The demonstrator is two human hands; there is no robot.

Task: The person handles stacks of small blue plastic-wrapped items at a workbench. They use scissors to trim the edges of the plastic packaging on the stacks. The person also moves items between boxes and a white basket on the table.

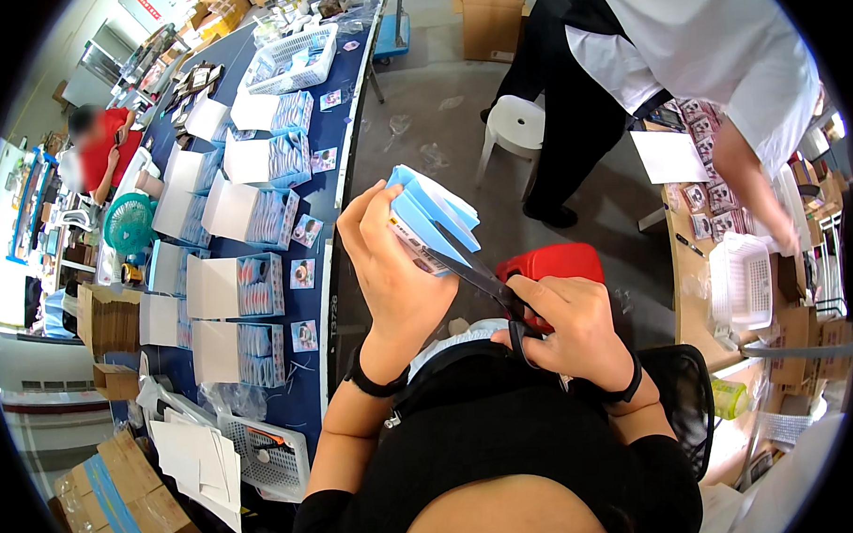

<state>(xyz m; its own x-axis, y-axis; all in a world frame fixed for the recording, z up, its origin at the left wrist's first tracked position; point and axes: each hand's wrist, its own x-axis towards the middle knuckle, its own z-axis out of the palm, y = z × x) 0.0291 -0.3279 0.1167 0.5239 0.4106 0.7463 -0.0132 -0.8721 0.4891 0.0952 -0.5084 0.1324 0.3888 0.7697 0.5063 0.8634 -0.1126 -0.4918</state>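
In front of my body, my left hand (401,291) is wrapped round a small light-blue printed box (423,215), tilted, with its flaps standing apart at the upper end. My right hand (579,327) grips a pair of black scissors (481,281), fingers in the handles. The blades point up and left and lie against the box's near side; whether they cut into it I cannot tell. Left of me on the blue table (304,379), several opened boxes (258,286) with white lids hold rows of blue packets. Small picture cards (302,274) lie beside them.
A red plastic container (550,260) stands just beyond my right hand. Farther off are a white stool (515,124) and a person in a white shirt (710,31) reaching over the right table. White baskets (293,63) stand on the blue table, cartons (124,493) at lower left.
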